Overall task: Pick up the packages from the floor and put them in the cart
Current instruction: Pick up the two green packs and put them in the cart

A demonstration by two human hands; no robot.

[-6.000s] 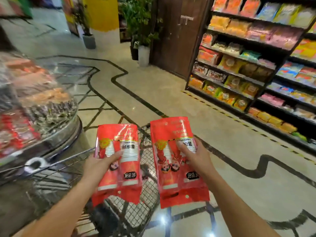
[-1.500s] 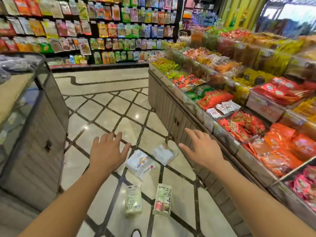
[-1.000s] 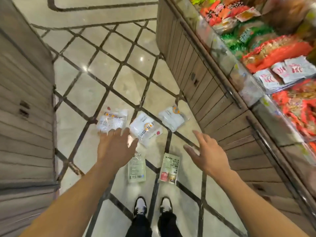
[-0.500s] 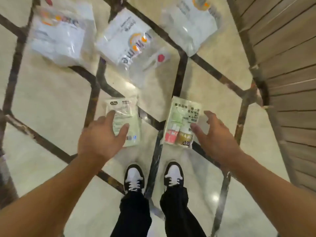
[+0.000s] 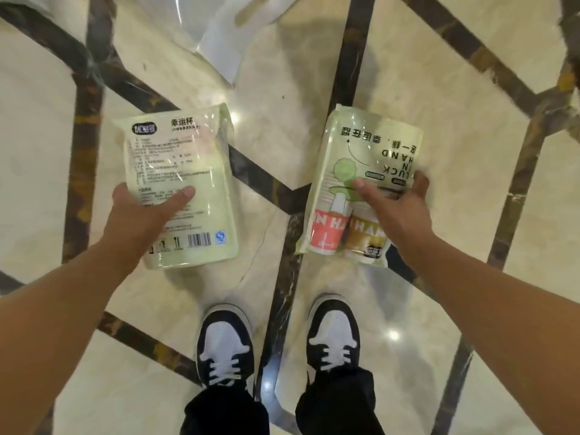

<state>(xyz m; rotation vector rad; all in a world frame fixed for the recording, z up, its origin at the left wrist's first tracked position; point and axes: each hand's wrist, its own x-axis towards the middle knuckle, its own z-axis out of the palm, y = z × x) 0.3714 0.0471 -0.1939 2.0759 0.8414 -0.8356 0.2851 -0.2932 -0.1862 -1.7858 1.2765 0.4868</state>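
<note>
A: Gripping one pale green package each. Left hand (image 5: 138, 215) on left package (image 5: 180, 186), thumb across the printed back panel, fingers tucked under its left edge. Barcode side up.

B: Right side?

A: Right hand (image 5: 398, 208) clamped on right package (image 5: 351, 171), thumb over the front artwork, fingers wrapped round the right edge. Print reads upside down from the head view.

B: Off the floor (image 5: 439, 136) yet?

A: Cannot tell. Both low over the marble tiles, straddling the dark inlay strips, just ahead of the black-and-white shoes (image 5: 224, 346).

B: Spacing?

A: Side by side, apart, not touching. Dark strip visible between them.

B: Anything else down there?

A: Clear white bag (image 5: 219, 42) beyond them at the top edge, blurred, partly cut off. Untouched by either hand.
</note>
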